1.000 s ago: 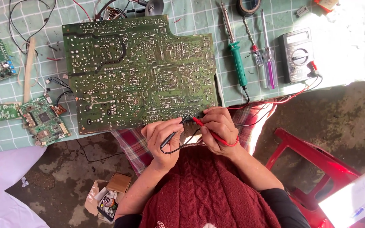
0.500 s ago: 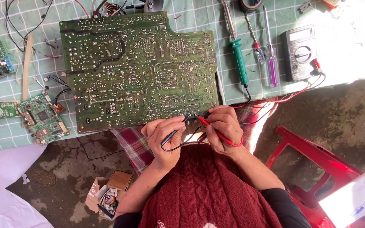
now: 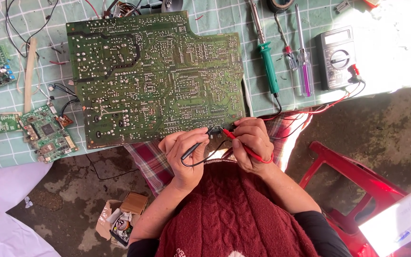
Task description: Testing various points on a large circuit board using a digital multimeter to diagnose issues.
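A: Hardly anything has moved since the earlier frames: both hands sit at the same near edge of the big green circuit board, and the view has only drifted a touch.

B: What is the left hand doing?

A: It is curled closed around a black probe, fingers wrapped along its shaft, with the tip angled up to the board's near edge. A black lead loops under the hand.

B: And the right hand?

A: Also closed, pinching a red probe between thumb and fingers. Its tip points left toward the black one; the two tips lie just beside each other at the board's edge. Whether each tip actually touches the solder side I cannot tell.

B: Where do the leads run?

A: Red and black wires trail right to a dark multimeter on the green grid mat.

B: What else lies about?

A: A green-handled soldering iron just right of the board, then a small red-handled screwdriver and a purple-handled screwdriver. On the left, smaller circuit boards and a wooden stick. A red plastic stool stands on the floor at right, a small open cardboard box at lower left.
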